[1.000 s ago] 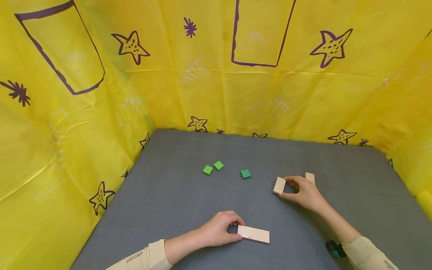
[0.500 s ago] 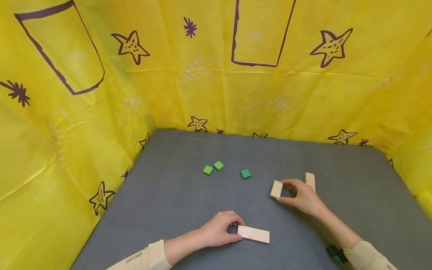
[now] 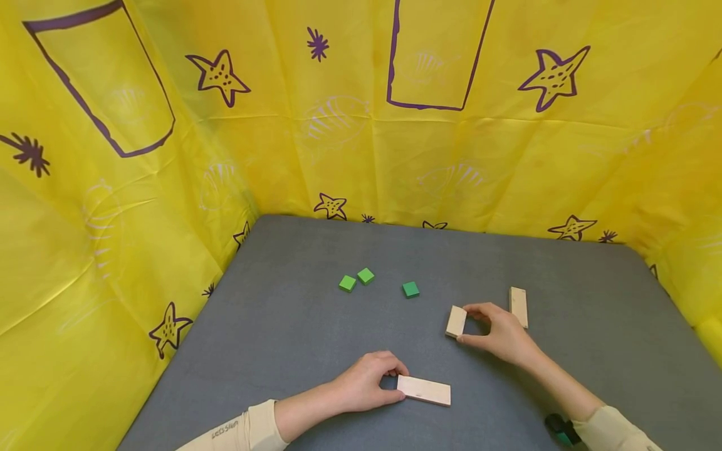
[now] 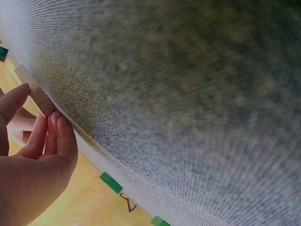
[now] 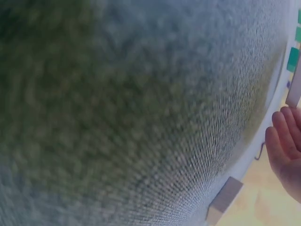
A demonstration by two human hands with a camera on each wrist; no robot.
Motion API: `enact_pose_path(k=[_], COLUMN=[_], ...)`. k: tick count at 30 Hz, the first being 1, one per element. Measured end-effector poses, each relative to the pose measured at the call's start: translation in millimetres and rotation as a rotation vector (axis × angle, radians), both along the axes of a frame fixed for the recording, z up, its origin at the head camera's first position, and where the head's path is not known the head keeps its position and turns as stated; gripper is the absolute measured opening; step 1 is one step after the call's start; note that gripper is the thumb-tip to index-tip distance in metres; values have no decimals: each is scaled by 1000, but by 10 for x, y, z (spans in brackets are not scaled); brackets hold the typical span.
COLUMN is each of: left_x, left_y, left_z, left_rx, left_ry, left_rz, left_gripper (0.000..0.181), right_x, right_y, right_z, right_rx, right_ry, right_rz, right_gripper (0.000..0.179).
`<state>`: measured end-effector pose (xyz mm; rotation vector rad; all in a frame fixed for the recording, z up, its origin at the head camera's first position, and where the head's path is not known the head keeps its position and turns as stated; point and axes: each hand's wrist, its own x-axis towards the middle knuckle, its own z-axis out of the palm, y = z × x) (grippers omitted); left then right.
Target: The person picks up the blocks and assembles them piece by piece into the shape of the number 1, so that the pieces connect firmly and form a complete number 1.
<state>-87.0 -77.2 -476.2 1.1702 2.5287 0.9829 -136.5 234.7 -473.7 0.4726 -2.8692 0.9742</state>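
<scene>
My left hand (image 3: pixel 369 382) pinches the near end of a flat, pale wooden block (image 3: pixel 425 391) lying lengthwise on the grey table. In the left wrist view, thumb and fingertips (image 4: pixel 68 134) meet at the end of that block (image 4: pixel 37 92). Farther right, my right hand (image 3: pixel 502 335) holds a wooden block (image 3: pixel 456 321) by its sides between thumb and fingers. This block looks shorter in the head view and sits up and right of the first one. The right wrist view shows the right hand (image 5: pixel 287 146) at the frame's edge, its fingertips at the block (image 5: pixel 294 87).
Another wooden block (image 3: pixel 518 307) lies just beyond the right hand. Two light green square tiles (image 3: pixel 347 284) and one darker green tile (image 3: pixel 410 289) lie toward the back. Yellow cloth (image 3: pixel 338 150) with starfish drawings hangs around the grey table (image 3: pixel 293 300).
My right hand has slid its wooden block left and toward me, uncovering more of the block behind it. The left hand and its block have stayed in place.
</scene>
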Motion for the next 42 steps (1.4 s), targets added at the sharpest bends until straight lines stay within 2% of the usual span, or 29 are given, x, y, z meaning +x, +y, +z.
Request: enact_pose_path(k=[22, 33, 42], left_x=[-4, -11, -16], left_y=[9, 6, 9], left_z=[0, -5, -17], left_rx=[-9, -18, -24], left_ry=[-9, -19, -16], left_rz=[11, 5, 10], left_gripper=[22, 22, 23], right_x=[149, 231, 272], right_y=[-201, -298, -358], right_z=[-41, -32, -47], right_rx=[6, -5, -20], right_ry=[7, -21, 16], right_rz=[73, 104, 132], right_gripper=[59, 59, 56])
